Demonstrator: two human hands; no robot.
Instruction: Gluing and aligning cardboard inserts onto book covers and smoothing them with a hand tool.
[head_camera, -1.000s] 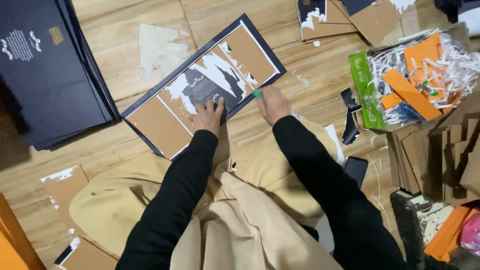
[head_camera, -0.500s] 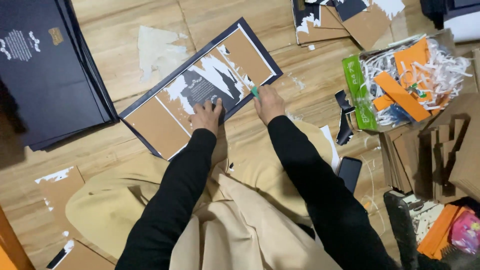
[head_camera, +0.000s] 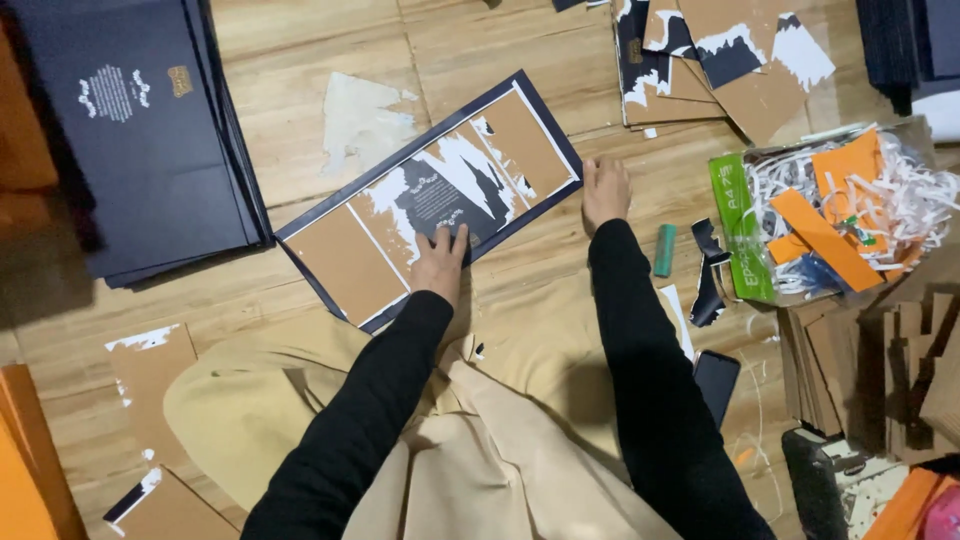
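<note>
— Fingers of the left hand are lying flat and close together, pressing down on the dark torn patch of the flattened board panel at the centre of the frame. Are you seeing the same?

— Yes. That panel is lying at a slant on the wooden floor, brown card showing where the navy covering is peeled away, with white torn paper along the rips. What is the right hand doing?

— It is resting just off the panel's right-hand corner, on the floor, fingers drawn together and pointing toward the top of the frame — whether it is touching the panel's edge, I cannot tell.

— It is gripping nothing that I can make out. A small green cutter is lying on the floor just right of that forearm, apart from the hand.

— And around them?

— A stack of navy panels is sitting at upper left, more stripped boards at upper right, and a box of shredded paper with orange strips at right. A black phone is lying by the person's beige trousers, lower right of centre.
</note>
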